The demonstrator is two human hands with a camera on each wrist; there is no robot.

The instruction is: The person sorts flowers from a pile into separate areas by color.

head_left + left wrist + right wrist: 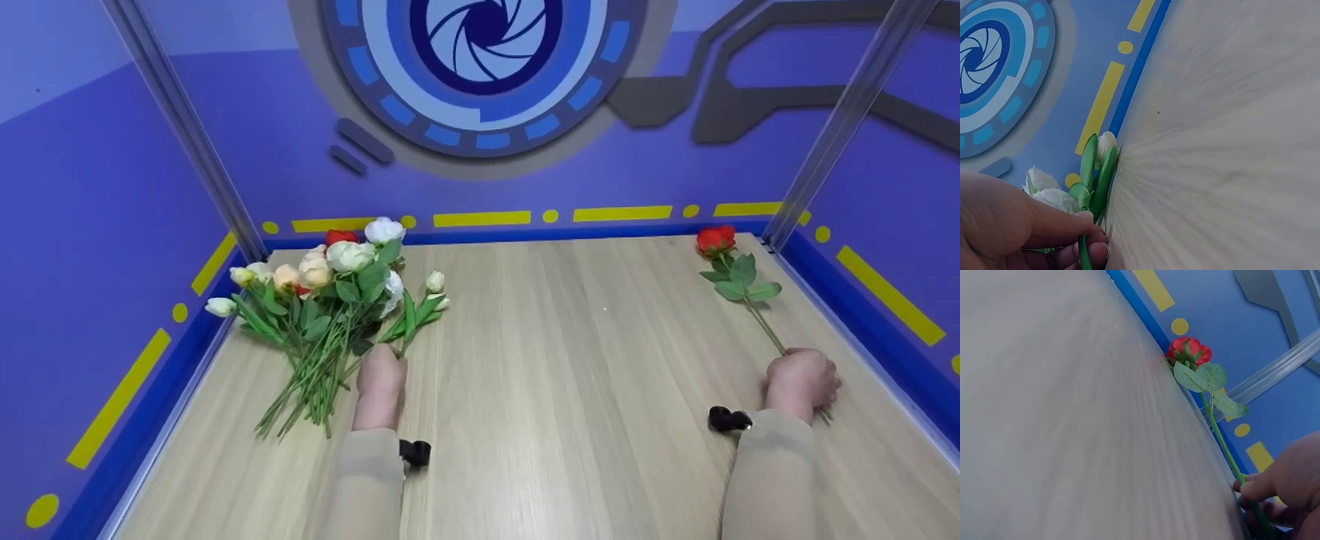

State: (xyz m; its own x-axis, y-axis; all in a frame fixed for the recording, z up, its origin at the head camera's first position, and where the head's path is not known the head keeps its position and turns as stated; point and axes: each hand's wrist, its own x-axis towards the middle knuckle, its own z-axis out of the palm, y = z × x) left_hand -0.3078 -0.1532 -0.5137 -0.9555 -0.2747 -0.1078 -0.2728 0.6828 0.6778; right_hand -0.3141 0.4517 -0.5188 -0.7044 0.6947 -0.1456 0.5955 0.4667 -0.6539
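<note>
On the right of the table my right hand (801, 379) pinches the green stem of a red rose (716, 241). Its bloom points toward the back wall, and the leaves (1201, 378) show below it in the right wrist view. My left hand (381, 379) is beside a heap of flowers at the left. Between thumb and fingers it holds the green stem of a white tulip (1107, 147). White roses (1053, 194) show behind that hand in the left wrist view. The heap has cream roses (351, 256), peach roses (315, 271) and a red bloom (342, 236), its stems (319, 382) fanned toward me.
A wooden table (555, 360) spans the space between both hands. Blue and purple panels (480, 195) with yellow marks enclose its back and sides. Metal posts (840, 127) stand at the back corners.
</note>
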